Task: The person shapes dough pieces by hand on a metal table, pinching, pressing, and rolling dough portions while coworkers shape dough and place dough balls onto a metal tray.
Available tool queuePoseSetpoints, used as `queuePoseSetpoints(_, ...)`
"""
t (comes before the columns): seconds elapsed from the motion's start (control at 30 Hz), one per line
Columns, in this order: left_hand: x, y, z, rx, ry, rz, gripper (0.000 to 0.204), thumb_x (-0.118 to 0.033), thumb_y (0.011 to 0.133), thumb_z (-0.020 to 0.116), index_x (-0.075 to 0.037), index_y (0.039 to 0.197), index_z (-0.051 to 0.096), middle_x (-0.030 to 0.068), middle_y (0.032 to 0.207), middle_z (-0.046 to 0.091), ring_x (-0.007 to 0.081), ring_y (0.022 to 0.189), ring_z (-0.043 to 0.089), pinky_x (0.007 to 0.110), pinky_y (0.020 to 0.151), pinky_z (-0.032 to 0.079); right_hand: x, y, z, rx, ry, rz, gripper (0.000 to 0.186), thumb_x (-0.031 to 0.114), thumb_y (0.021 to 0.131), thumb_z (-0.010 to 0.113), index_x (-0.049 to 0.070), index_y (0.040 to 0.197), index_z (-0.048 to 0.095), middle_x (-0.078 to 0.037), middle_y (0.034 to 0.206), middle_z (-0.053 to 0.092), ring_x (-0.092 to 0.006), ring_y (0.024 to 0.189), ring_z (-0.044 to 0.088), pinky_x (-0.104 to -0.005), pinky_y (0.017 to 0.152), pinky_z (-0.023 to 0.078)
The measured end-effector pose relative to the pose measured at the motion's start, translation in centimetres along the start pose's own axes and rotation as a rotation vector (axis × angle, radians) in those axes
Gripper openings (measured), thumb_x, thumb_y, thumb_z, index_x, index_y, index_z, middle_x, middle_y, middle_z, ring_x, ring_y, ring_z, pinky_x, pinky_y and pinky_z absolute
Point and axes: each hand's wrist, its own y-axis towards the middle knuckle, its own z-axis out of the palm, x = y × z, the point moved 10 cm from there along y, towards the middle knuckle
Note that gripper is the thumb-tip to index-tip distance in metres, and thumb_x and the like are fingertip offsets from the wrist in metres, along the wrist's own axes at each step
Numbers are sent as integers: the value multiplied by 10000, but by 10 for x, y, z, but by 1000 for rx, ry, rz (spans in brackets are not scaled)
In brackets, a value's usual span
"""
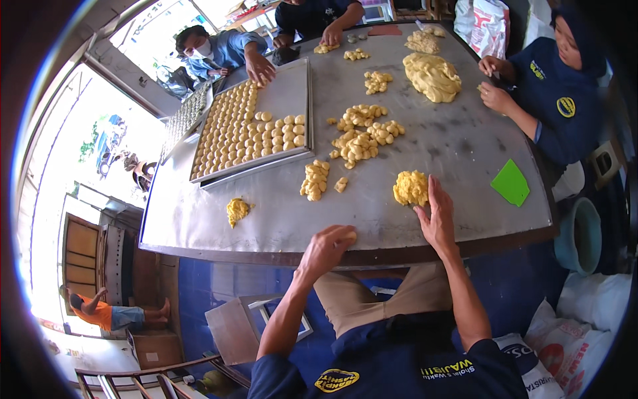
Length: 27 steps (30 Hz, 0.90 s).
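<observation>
At the table's near edge my left hand point(324, 251) is closed, its fingers curled round a small pale piece of dough point(352, 235), mostly hidden by them. My right hand point(438, 216) is open, thumb apart and fingers stretched along the right side of a crumbly yellow mound of filling point(410, 187). Ahead of my left hand lie a cluster of dough pieces point(315, 179) and a single dough piece point(341, 184). A smaller heap of yellow filling point(237, 211) sits to the left. Bigger piles of dough pieces point(359, 143) lie farther back.
A metal tray point(310, 100) holds rows of dough balls at the left. Farther right are a big dough lump point(432, 77) and a green scraper point(510, 183). Co-workers' hands work over the tray point(260, 70), at the back point(331, 34) and at right point(497, 96).
</observation>
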Motion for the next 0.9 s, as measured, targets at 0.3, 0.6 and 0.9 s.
queuePoseSetpoints(0.3,-23,68,-55,-600,744,549,593,103,851,507,-19,1431,530,245,1424,554,412,1351,493,454,1121,427,-2,28,25,198,-33,50,438,32,812,746,-41,1238,671,-191,1036,679,-391,1000,600,-475,909,463)
queuePoseSetpoints(0.6,4,58,-19,-286,244,151,172,-102,909,655,-31,1049,724,140,1064,710,341,1152,625,425,916,563,-16,21,3,257,-182,-3,170,-14,830,677,-55,995,669,-210,992,619,-396,977,587,-462,904,483)
queuePoseSetpoints(0.9,-45,71,-34,-429,649,86,342,-382,949,657,-49,881,698,133,1039,693,300,1050,611,434,818,506,-1,-18,10,308,-374,8,580,-94,875,577,-120,1439,443,-315,1504,395,-436,1327,450,-467,1164,370)
